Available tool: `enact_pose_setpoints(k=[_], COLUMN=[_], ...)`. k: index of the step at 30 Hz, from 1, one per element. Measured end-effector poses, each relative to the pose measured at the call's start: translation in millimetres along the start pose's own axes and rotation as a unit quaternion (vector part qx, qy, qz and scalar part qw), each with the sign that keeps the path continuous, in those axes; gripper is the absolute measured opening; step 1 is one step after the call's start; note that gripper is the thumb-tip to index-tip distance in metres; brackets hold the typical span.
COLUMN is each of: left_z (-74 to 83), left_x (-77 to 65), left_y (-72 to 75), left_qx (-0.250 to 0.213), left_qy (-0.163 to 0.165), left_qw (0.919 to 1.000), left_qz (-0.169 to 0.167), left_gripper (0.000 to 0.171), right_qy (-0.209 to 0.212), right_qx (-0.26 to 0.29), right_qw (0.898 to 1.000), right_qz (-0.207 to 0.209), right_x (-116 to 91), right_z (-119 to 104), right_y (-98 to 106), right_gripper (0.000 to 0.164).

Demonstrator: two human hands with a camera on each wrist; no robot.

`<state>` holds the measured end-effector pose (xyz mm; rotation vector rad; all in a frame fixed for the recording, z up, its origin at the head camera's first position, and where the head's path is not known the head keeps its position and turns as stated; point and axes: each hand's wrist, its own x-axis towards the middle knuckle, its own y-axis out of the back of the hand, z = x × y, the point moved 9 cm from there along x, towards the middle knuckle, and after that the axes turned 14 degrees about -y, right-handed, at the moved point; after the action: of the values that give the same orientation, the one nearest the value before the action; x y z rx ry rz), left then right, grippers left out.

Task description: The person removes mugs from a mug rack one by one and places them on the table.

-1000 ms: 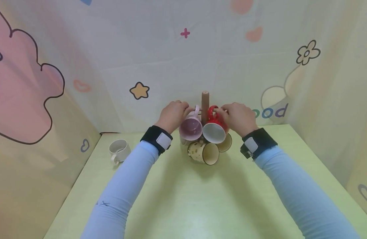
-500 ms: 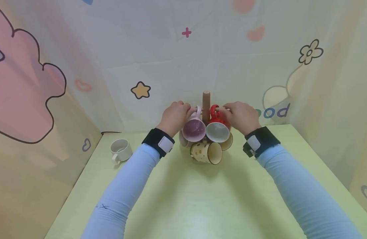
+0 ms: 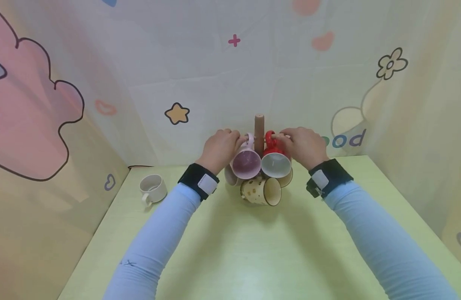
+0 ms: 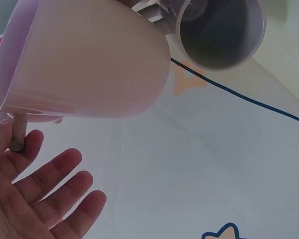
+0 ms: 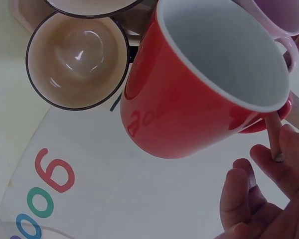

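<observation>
A wooden mug tree (image 3: pixel 259 131) stands at the back of the table, hung with several mugs. My left hand (image 3: pixel 220 149) pinches the tip of a peg (image 4: pixel 19 130) between thumb and index finger, its other fingers spread. From that peg a lilac mug (image 3: pixel 246 165) hangs by its handle. On the other side of the post, my right hand (image 3: pixel 306 146) pinches the end of another peg (image 5: pixel 273 133), which carries a red mug (image 3: pixel 276 165) with a white inside. Below both hangs a patterned cream mug (image 3: pixel 254 191), mouth facing right. The tree's base is hidden behind the mugs.
Partly covered, a pale mug (image 3: pixel 230 176) hangs low on the left and a beige mug (image 5: pixel 78 62) low on the right. Alone on the table (image 3: pixel 230 258) at the left stands a white mug (image 3: pixel 153 191). A printed curtain (image 3: pixel 200 54) closes off the back.
The front mugs have shifted slightly right relative to the post, as if the tree turned a little. Both hands stay at their pegs. The whole head view has also moved slightly.
</observation>
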<state>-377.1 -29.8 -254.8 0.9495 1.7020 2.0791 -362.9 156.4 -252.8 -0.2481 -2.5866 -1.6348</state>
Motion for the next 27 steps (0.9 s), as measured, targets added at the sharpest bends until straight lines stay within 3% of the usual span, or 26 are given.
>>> enact_pose_setpoints(k=[6,12,20,27], left_z=[-2.7,-18.6,-48.1,-56.5], left_x=[-5.7,-24.7,-59.0,-85.9], left_y=[1.3,-1.9,-20.4,-40.3], left_qx=[0.027,0.028,0.000,-0.007], left_qy=[0.003,0.022,0.056,0.067], left_qw=[0.9996,0.9994,0.9982,0.9976], left_qz=[-0.004,0.002,0.023,0.017], left_gripper=[0.042,0.044,0.042,0.042], right_qy=[-0.009,-0.003,0.050,0.107], right_qx=[-0.011,-0.010,-0.023,-0.012], right_qw=[1.000,0.999,0.994,0.988], right_qz=[0.011,0.050,0.095,0.111], right_x=[-4.0,-10.7,-19.1,-23.2], right_z=[11.8,34.4,58.3,68.2], right_y=[3.4,4.2,-11.9,-28.6], right_gripper=[0.047,0.046,0.049,0.062])
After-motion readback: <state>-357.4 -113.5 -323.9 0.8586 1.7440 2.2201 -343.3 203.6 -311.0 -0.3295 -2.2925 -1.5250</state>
